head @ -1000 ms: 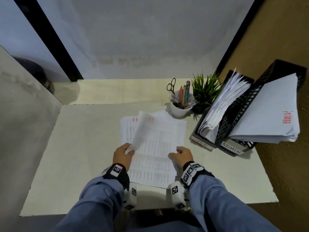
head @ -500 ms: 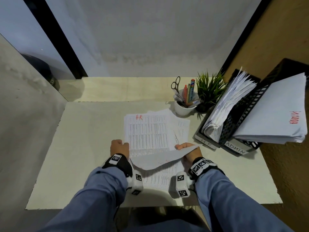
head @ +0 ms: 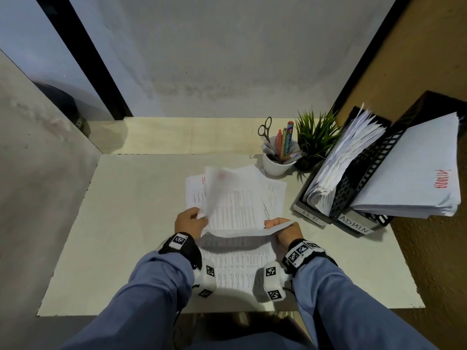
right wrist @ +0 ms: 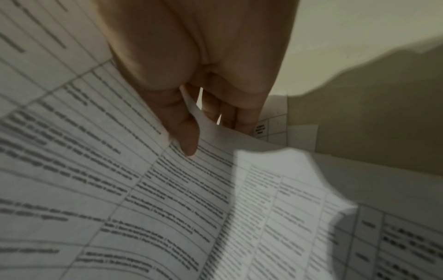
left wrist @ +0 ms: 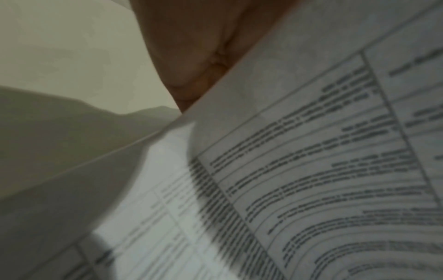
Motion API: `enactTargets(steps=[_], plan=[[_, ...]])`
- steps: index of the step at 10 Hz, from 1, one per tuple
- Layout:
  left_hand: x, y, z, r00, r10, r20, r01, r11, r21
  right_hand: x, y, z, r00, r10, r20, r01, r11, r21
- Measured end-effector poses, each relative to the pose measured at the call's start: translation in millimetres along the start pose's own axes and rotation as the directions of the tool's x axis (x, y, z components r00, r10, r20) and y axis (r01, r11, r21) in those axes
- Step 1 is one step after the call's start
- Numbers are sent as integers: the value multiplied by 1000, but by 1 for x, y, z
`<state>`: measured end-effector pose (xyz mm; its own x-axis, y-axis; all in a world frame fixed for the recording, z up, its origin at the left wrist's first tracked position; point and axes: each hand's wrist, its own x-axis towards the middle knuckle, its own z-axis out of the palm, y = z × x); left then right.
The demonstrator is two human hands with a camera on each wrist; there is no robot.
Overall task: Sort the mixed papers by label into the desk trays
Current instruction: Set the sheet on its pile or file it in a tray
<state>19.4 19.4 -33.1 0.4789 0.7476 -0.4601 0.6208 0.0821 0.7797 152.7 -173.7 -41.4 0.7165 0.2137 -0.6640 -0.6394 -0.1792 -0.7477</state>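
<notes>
The pile of printed papers [head: 237, 203] lies in the middle of the desk, a red "H" showing at its top left. My left hand [head: 199, 216] pinches the near corner of a blurred sheet [head: 214, 190] raised off the pile's left side; the printed sheet [left wrist: 311, 151] fills the left wrist view. My right hand [head: 271, 224] holds another sheet [head: 252, 232] low over the pile's near end, thumb [right wrist: 189, 136] on top and fingers beneath. At the right stand the black HR tray [head: 309, 214] and ADMIN tray [head: 353, 224], both stuffed with papers.
A white cup [head: 276, 164] with scissors and pens and a small potted plant [head: 316, 137] stand behind the pile, next to the trays. A brown wall [head: 429, 59] runs close behind the trays. Bare desk [head: 126, 223] stretches left of the pile.
The sheet first lifted by my left hand passed into my right hand, which still holds it. My left hand went back to the pile and now raises another sheet.
</notes>
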Motion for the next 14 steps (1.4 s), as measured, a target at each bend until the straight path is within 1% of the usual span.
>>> enactTargets(steps=[1,2,3,4,5,6,7,8,9,10,11,12,13,14], plan=[[-4,-6,-2,994,-38,104,55,986,-159,3,-12,-7,1000,-24,-5,22,983,-182],[-6,-15,-6,972,-81,221,121,977,-178,-2,-23,-13,1000,-1,-19,-3,974,-227],[-9,-16,-10,950,-98,297,146,979,-145,5,-20,-10,998,22,-52,-35,965,-261],[-16,-13,-12,928,-107,356,192,958,-214,6,-18,-8,999,36,-27,-38,993,-108],[-16,-14,-13,943,-91,320,166,962,-218,0,-19,-4,1000,20,-14,-20,999,39],[-15,-13,-15,984,-49,172,86,972,-217,-1,-16,-4,1000,2,-17,0,996,91],[-11,-22,-15,996,-72,58,87,944,-319,-2,-13,-5,998,8,-55,-7,1000,20],[-5,-28,-14,977,-148,-156,98,953,-288,-4,-13,-9,996,5,-87,-11,997,-75],[2,-28,-12,941,-221,-258,183,970,-161,0,-8,-14,1000,-10,-13,9,994,-107],[11,-25,-12,946,-291,-141,273,953,-132,1,-5,-12,999,-21,27,24,994,-104],[13,-22,-7,958,-288,-1,287,955,-79,-2,-6,-11,999,-36,37,39,995,-92],[8,-22,-8,977,-212,19,213,975,-62,-2,-5,-11,997,-51,54,57,991,-119],[10,-29,-8,997,-71,38,74,994,-84,-3,-6,-12,997,-47,61,52,994,-97],[0,-26,-12,1000,12,15,-10,990,-143,-1,-5,-12,997,-57,57,64,989,-133]])
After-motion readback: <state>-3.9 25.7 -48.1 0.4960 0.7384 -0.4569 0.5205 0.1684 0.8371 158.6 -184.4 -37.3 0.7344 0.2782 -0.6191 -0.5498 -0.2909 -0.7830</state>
